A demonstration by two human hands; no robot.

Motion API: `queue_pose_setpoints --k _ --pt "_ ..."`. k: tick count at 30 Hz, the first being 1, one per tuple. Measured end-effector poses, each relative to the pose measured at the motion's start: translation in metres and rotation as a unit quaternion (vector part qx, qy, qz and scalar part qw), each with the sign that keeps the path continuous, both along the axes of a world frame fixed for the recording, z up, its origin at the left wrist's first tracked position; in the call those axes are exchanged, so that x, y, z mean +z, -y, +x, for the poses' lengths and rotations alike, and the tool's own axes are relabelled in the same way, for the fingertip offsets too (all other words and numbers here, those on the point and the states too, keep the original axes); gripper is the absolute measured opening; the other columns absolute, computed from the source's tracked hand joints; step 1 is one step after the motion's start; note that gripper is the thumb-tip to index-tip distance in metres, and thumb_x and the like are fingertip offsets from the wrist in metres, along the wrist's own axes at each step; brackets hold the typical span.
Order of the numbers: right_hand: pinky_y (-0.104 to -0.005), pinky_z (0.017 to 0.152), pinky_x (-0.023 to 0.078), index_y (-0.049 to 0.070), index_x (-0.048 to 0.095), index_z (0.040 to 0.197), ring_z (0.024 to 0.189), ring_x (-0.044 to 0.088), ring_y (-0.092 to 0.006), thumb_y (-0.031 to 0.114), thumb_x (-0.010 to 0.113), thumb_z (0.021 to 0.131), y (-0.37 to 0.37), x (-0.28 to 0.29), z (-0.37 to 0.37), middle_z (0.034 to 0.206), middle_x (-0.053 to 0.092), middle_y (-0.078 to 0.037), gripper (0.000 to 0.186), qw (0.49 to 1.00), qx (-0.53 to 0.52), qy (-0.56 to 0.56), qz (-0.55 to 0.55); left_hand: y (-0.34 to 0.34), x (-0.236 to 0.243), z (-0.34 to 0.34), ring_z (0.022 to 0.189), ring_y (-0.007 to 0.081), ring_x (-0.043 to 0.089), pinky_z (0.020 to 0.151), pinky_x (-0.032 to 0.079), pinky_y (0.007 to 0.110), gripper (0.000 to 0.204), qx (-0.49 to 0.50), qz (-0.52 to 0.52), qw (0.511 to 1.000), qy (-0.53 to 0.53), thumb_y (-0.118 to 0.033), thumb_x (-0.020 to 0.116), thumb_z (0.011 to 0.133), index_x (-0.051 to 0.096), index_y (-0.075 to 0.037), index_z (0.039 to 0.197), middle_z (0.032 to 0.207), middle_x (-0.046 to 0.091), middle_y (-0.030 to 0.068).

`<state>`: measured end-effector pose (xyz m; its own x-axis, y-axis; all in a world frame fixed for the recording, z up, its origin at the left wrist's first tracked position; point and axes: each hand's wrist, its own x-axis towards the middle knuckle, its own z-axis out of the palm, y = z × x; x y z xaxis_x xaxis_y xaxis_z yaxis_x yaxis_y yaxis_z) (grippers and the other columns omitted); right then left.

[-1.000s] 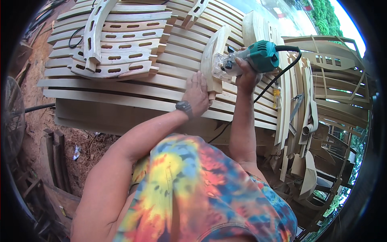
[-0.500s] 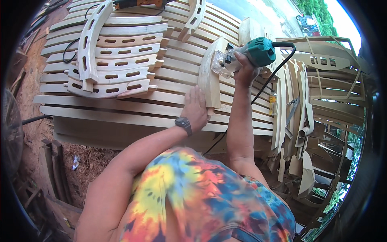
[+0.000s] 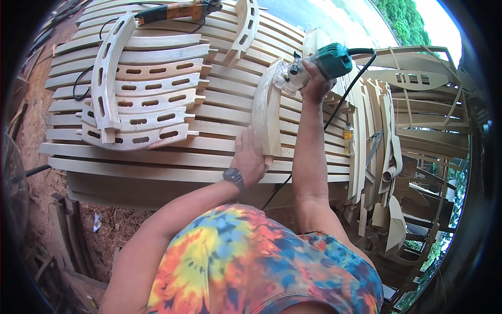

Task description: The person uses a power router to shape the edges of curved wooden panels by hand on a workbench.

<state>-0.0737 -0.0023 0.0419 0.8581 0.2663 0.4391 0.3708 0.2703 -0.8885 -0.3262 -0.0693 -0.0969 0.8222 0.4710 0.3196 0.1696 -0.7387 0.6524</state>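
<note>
In my right hand (image 3: pixel 318 83) is a trim router (image 3: pixel 334 60) with a green motor housing, held tilted on its side with its clear base (image 3: pixel 282 77) against the right edge of a curved wooden piece (image 3: pixel 267 104), near its far end. My fingers wrap round the router's body; the bit is hidden. My left hand (image 3: pixel 248 157), with a dark watch at the wrist, lies with its fingers stretched out against the near left side of that piece. The piece rests across a bench of parallel wooden slats (image 3: pixel 219 112).
Several curved, slotted wooden pieces (image 3: pixel 151 86) lie on the left, one across the others (image 3: pixel 109 78). An orange-and-black power tool (image 3: pixel 175 11) lies at the back. The router's black cord (image 3: pixel 349 89) runs down past my right arm. A bottle (image 3: pixel 349 138) stands among boards at right.
The router has moved a little along the curved piece toward its far end. My left hand keeps its place on the wood; the whole view has shifted slightly.
</note>
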Motion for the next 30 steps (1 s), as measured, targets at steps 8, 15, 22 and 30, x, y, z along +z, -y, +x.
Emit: queue_pose_setpoints --k 8,15,22,30 --pt "-0.0329 0.077 0.052 0.003 0.073 0.082 0.075 0.066 -0.0174 0.003 0.083 0.064 -0.014 -0.007 0.039 0.082 0.071 -0.003 0.021 0.999 -0.016 0.036 -0.004 0.000 0.003 0.000 0.146 0.0579 0.027 0.122 0.016 0.065 0.092 -0.017 -0.005 1.000 -0.026 -0.033 0.060 0.095 0.012 0.023 0.150 0.154 0.023 0.0467" --pt "-0.0319 0.077 0.053 0.003 0.073 0.083 0.076 0.067 -0.0180 0.002 0.083 0.064 -0.026 -0.004 0.056 0.081 0.072 -0.003 0.021 0.997 -0.031 0.069 -0.007 -0.002 0.002 -0.002 0.141 0.0605 0.031 0.119 0.020 0.066 0.089 -0.012 0.005 1.000 -0.014 -0.034 0.061 0.094 0.018 0.022 0.148 0.149 0.030 0.0469" --pt "-0.0324 0.080 0.053 0.005 0.072 0.086 0.078 0.067 -0.0165 0.004 0.090 0.062 0.022 0.007 0.073 0.085 0.070 -0.001 0.030 0.984 -0.092 0.147 -0.048 -0.034 0.037 -0.013 0.142 0.0517 0.038 0.120 0.026 0.058 0.093 -0.059 -0.047 0.996 -0.039 -0.035 0.067 0.087 0.023 0.016 0.151 0.150 0.037 0.0407" --pt "-0.0357 0.091 0.054 0.002 0.066 0.116 0.095 0.069 -0.0204 -0.004 0.083 0.066 0.151 0.059 0.008 0.106 0.071 -0.006 0.053 0.975 -0.132 0.151 -0.091 -0.103 0.122 0.103 0.105 0.0482 0.069 0.093 0.055 0.053 0.105 0.056 -0.166 0.970 -0.168 -0.043 0.078 0.079 0.024 0.012 0.151 0.116 0.068 0.0328"
